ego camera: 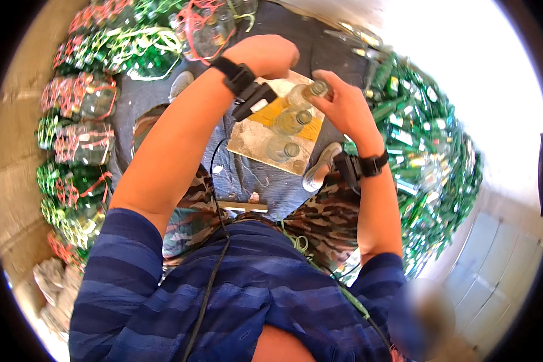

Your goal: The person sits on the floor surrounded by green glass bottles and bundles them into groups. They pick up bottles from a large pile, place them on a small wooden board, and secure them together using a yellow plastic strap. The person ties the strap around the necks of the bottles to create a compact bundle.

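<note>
Several clear glass bottles stand on a worn board with a yellow band across it, the board [249,143] lying between my feet. My right hand [344,102] grips the neck of a clear bottle [316,89] near the board's upper right part. The nearest upright bottle [282,150] and a middle one [291,121] stand untouched below it. Over the board's far left corner is my left hand [280,56], its fingers bent down and mostly hidden; whether it holds something cannot be seen. Both wrists wear black straps with small devices.
A big heap of loose green bottles [416,131] lies on the right. Bundles of bottles tied with red and pale green strips [149,45] line the left wall. A short wooden bar [244,207] is near my lap, and a black cable hangs down my front.
</note>
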Demonstrator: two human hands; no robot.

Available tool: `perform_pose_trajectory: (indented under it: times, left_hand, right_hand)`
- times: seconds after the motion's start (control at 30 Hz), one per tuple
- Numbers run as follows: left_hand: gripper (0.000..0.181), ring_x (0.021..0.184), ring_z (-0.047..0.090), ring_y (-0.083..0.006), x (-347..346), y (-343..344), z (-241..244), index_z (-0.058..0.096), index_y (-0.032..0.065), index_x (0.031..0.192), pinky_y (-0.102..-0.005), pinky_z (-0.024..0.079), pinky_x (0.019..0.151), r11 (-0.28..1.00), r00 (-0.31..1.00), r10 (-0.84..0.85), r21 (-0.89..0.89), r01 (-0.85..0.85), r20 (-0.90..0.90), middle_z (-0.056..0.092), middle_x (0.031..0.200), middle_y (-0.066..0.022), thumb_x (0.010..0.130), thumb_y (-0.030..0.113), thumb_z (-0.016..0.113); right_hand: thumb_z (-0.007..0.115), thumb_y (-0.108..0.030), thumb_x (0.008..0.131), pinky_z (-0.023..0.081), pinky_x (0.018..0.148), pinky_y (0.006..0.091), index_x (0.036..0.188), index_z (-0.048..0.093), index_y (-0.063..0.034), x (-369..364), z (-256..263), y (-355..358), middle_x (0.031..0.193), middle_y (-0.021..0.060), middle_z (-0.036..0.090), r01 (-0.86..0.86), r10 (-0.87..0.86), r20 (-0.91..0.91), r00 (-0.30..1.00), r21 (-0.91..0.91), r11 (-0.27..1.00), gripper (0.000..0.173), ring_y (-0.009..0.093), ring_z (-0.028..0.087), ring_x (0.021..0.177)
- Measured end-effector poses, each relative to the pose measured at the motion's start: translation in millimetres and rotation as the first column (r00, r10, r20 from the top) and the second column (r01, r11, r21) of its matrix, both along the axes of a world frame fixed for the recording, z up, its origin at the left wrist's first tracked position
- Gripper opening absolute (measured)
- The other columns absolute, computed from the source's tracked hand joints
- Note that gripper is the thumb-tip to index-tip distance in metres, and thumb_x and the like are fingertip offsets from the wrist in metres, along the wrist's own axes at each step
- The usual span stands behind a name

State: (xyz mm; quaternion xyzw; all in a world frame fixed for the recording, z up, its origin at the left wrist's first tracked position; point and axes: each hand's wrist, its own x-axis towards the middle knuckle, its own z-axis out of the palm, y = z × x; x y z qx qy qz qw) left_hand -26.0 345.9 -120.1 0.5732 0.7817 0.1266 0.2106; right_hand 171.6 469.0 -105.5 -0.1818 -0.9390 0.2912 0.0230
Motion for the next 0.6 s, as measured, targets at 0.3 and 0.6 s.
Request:
perform_pose_trajectory:
  times: [0.3, 0.6]
  left_hand:
    - [0.032, 0.103, 0.069, -0.0326, 1, 4, -4, 0.073, 0.0113, 0.115, -0.0420, 0.055, 0.090, 0.995, 1.000, 0.024, -0.095, -0.024, 0.000, 0.073, 0.109, -0.0155, 0.086, 0.021, 0.066]
    - [0.032, 0.106, 0.068, -0.0325, 7, 2, 11, 0.073, 0.0115, 0.117, -0.0423, 0.054, 0.092, 0.987, 0.999, 0.037, -0.156, -0.034, 0.016, 0.073, 0.110, -0.0158, 0.088, 0.023, 0.067]
  right_hand:
    - [0.072, -0.022, 0.085, 0.053, 0.075, 0.0426, 0.110, 0.067, -0.0053, 2, -10, 10, 0.087, 0.0189, 0.070, -0.050, 0.045, -0.085, 0.995, -0.050, 0.997, 0.030, 0.038, 0.068, 0.084]
    - [0.074, -0.022, 0.087, 0.053, 0.070, 0.0366, 0.110, 0.067, -0.0052, 3, -15, 12, 0.084, 0.0146, 0.072, -0.027, 0.022, -0.076, 0.997, -0.055, 0.998, 0.029, 0.029, 0.069, 0.075]
